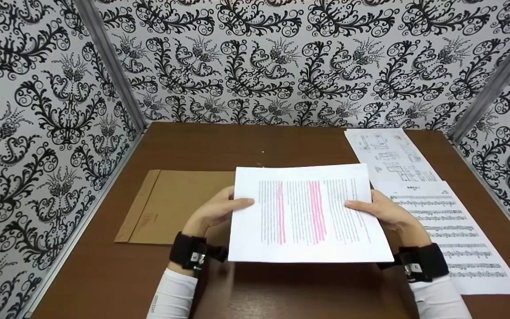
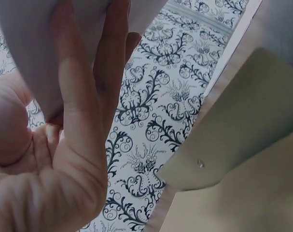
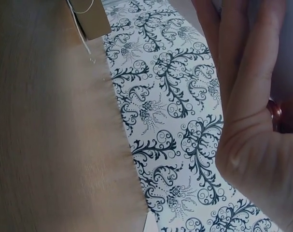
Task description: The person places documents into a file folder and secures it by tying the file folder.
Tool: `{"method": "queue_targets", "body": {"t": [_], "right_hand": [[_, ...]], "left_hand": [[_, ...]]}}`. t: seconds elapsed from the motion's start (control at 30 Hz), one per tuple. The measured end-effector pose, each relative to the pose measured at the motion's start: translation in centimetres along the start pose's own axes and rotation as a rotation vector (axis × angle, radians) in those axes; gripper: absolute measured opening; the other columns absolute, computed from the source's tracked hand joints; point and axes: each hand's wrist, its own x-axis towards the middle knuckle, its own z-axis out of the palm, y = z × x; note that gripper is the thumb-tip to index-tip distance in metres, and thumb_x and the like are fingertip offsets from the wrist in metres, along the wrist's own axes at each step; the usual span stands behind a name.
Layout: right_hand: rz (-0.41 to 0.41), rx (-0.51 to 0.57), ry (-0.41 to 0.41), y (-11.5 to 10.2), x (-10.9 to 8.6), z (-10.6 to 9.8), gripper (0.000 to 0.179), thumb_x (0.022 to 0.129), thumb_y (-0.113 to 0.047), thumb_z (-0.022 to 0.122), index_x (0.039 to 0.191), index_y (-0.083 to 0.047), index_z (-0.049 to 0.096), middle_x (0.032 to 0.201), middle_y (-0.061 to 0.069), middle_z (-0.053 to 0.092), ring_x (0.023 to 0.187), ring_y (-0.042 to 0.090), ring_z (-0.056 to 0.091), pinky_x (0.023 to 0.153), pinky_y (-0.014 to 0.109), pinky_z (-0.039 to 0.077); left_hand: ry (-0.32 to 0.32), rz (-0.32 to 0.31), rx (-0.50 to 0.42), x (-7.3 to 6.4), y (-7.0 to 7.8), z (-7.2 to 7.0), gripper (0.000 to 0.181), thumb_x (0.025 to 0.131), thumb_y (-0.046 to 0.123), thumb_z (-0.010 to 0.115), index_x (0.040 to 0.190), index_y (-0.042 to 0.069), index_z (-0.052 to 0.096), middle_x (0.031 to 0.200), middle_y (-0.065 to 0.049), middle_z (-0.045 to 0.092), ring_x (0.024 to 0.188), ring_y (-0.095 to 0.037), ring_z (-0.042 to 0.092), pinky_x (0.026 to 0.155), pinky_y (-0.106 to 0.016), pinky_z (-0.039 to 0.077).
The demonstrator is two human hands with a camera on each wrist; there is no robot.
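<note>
A white sheet of paper [image 1: 301, 212], printed with lines of text and marked with pink highlighter, is held above the table. Its text lines run sideways to the head view. My left hand [image 1: 215, 210] grips its left edge, thumb on top and fingers beneath. At the right edge my right hand [image 1: 392, 215] pinches it the same way. The left wrist view shows the left hand's fingers [image 2: 78, 87] against the paper's underside; the right wrist view shows the right hand's fingers [image 3: 255, 63] beneath it. Whether several sheets are stacked cannot be told.
A brown envelope [image 1: 184, 204] lies on the wooden table [image 1: 246, 141], partly under the held paper and left hand. To the right lie a sheet of technical drawings [image 1: 392, 155] and sheet music [image 1: 458, 239], partly behind the right arm. Patterned walls [image 1: 255, 62] enclose the table.
</note>
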Motion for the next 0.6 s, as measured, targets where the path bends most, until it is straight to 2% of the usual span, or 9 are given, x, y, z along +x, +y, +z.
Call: {"method": "queue_targets", "body": {"t": [0.13, 0.27, 0.43, 0.6], "right_hand": [[0.008, 0.037, 0.041, 0.0, 0.0, -0.1, 0.026, 0.105, -0.003, 0.048, 0.123, -0.015, 0.063, 0.107, 0.004, 0.079, 0.091, 0.021, 0.08, 0.076, 0.036, 0.063], [0.023, 0.043, 0.072, 0.1, 0.1, -0.2, 0.024, 0.105, -0.004, 0.049, 0.12, -0.015, 0.065, 0.104, 0.004, 0.08, 0.088, 0.02, 0.08, 0.074, 0.034, 0.063], [0.053, 0.015, 0.13, 0.3, 0.3, -0.3, 0.021, 0.105, -0.006, 0.053, 0.113, -0.016, 0.069, 0.099, 0.003, 0.081, 0.084, 0.019, 0.08, 0.071, 0.033, 0.064], [0.084, -0.025, 0.22, 0.5, 0.6, -0.1, 0.017, 0.102, -0.009, 0.059, 0.108, -0.019, 0.072, 0.095, 0.001, 0.081, 0.081, 0.018, 0.08, 0.07, 0.033, 0.064]], "left_hand": [[0.063, -0.032, 0.013, -0.3, 0.2, -0.5, 0.045, 0.103, 0.008, 0.056, 0.146, -0.002, 0.046, 0.106, 0.002, 0.077, 0.085, -0.011, 0.076, 0.069, -0.024, 0.061], [0.098, -0.047, 0.01, -0.6, 0.4, -1.1, 0.053, 0.102, 0.007, 0.057, 0.152, -0.001, 0.04, 0.101, 0.003, 0.079, 0.075, -0.008, 0.073, 0.06, -0.02, 0.056], [0.137, -0.075, 0.01, -1.0, 0.4, -1.6, 0.055, 0.102, 0.005, 0.058, 0.152, -0.005, 0.039, 0.103, 0.005, 0.079, 0.079, -0.01, 0.075, 0.063, -0.021, 0.059], [0.245, -0.138, 0.085, -1.0, 0.2, -1.9, 0.056, 0.099, 0.009, 0.065, 0.148, -0.006, 0.045, 0.093, 0.006, 0.077, 0.074, -0.008, 0.073, 0.064, -0.021, 0.06]]}}
